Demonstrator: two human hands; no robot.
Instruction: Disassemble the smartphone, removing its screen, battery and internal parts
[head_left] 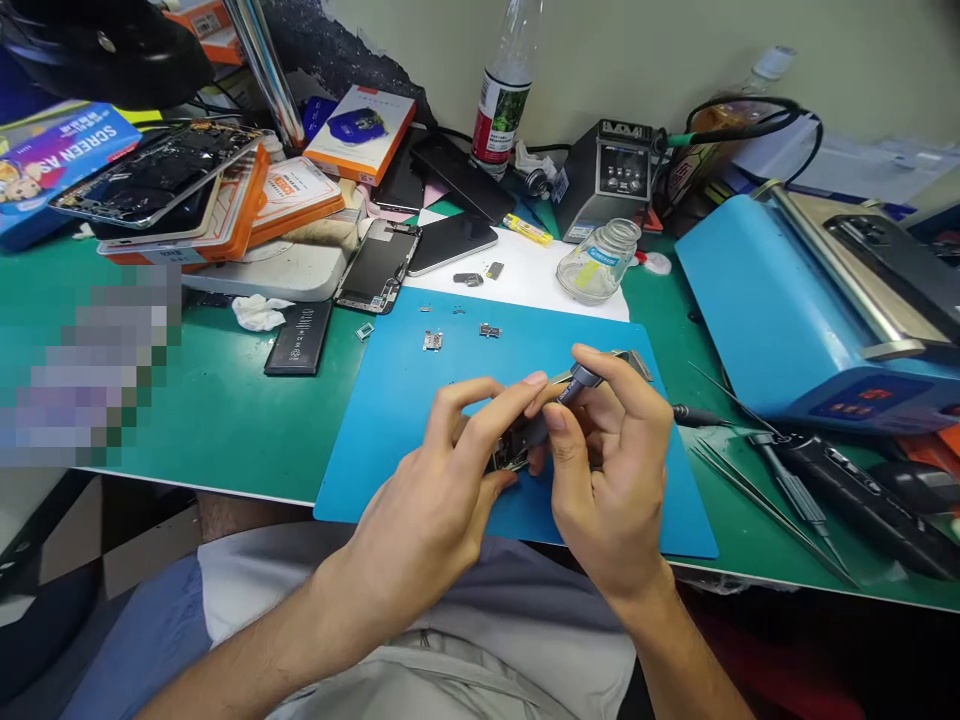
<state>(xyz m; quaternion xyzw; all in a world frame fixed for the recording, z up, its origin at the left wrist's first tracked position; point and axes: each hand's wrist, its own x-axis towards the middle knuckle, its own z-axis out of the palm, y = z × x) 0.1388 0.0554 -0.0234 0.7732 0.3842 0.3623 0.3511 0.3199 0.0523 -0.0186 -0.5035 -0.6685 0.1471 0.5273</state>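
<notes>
My left hand (pixel 431 485) is closed round an opened phone (pixel 510 450), whose inner parts show between the fingers; most of it is hidden. In my right hand (pixel 615 455), thumb and forefinger pinch a grey screwdriver (pixel 579 382) that slants down toward the phone. Its tip is hidden, so I cannot tell whether it touches the phone. Both hands are above a blue mat (pixel 367 440). Beyond them on the mat lie a small metal phone part (pixel 433 341) and a dark small part (pixel 490 330).
Tweezers (pixel 772 510) and a black pen-shaped tool (pixel 862 500) lie at right, before a blue machine (pixel 772 310). A glass jar (pixel 598 260) and bottle (pixel 499 110) stand behind the mat. A phone battery (pixel 298 340), screen (pixel 377 266) and stacked boxes (pixel 240 215) are at left.
</notes>
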